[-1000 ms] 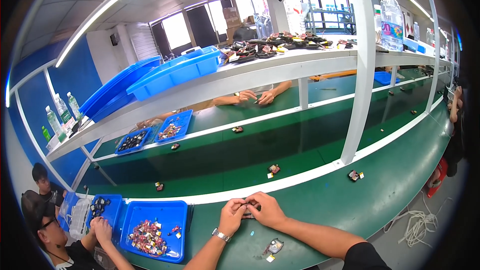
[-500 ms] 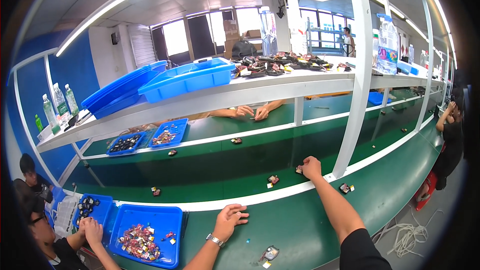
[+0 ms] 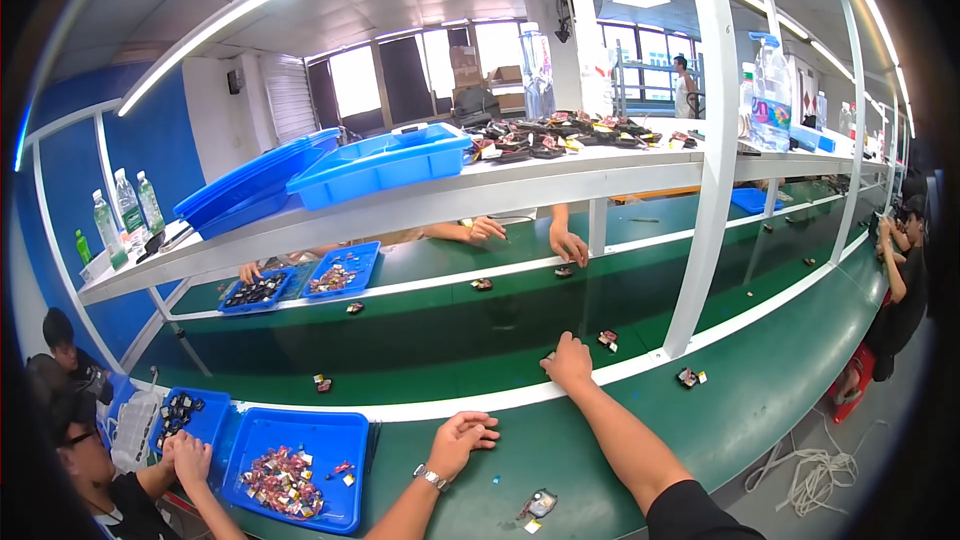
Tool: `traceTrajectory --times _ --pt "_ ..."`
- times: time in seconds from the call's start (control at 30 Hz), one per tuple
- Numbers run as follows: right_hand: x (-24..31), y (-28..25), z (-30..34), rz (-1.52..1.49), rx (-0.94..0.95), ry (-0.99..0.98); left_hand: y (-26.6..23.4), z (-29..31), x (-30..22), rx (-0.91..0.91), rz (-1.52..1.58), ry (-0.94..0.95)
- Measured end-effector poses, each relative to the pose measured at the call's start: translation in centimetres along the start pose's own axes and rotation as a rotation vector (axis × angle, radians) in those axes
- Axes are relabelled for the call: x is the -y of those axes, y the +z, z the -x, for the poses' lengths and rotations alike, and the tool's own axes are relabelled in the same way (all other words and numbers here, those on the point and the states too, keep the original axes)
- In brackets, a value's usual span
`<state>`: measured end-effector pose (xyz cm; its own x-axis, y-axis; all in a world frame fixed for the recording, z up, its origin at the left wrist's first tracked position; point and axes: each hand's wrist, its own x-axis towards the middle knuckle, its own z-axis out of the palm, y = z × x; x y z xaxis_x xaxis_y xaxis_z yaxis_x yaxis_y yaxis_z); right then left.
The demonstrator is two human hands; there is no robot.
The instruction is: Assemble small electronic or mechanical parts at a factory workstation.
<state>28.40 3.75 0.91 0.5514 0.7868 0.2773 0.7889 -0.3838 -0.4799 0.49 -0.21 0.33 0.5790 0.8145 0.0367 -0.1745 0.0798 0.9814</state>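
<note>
My left hand (image 3: pixel 466 440), with a metal watch on its wrist, hovers at the bench's inner edge, fingers loosely spread and holding nothing. My right hand (image 3: pixel 568 362) reaches over the white rail to the belt. Its fingers are bent down on a small wired part, mostly hidden under them. Just beyond lies another wired part (image 3: pixel 607 341) with a pale label. A further dark wired part (image 3: pixel 690 378) rests on the bench to the right. Close in front of me lies a wired part with a clear-looking body (image 3: pixel 541 504).
A blue tray (image 3: pixel 362 475) of small red-and-white parts stands left of my left arm, beside a co-worker's hands (image 3: pixel 190 455). A white upright post (image 3: pixel 700 240) rises right of my right hand. Across the belt are another person's hands (image 3: pixel 568 243).
My right hand has moved left from one wired part to another, leaving the first on the belt. My left hand stays put. The hands across the belt have moved apart, one near a part.
</note>
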Motion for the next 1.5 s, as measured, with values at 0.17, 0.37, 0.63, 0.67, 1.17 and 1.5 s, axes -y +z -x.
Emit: traceTrajectory --times 0.17,0.37,0.63,0.67,1.17,1.5 --pt "-0.3 -2.5 0.5 -0.303 0.225 -0.224 -0.4 -0.1 0.4 -0.006 0.07 -0.012" --pt "4.9 -6.0 8.0 -0.464 0.525 -0.854 -0.9 0.0 -0.5 0.112 0.127 -0.163" --pt "5.5 -4.8 12.2 -0.571 0.293 -0.794 -1.4 -0.1 -0.3 0.138 0.128 -0.112" --pt "5.6 -4.7 12.7 -0.642 0.278 -0.629 -1.0 0.1 -0.5 0.099 0.156 -0.1" --pt "4.8 -3.4 12.0 -0.545 0.182 -0.908 -0.3 0.3 -1.0 0.068 0.082 -0.085" --pt "5.3 -3.0 12.5 -0.57 0.221 -0.816 -0.6 0.5 -1.1 0.182 0.052 -0.035"
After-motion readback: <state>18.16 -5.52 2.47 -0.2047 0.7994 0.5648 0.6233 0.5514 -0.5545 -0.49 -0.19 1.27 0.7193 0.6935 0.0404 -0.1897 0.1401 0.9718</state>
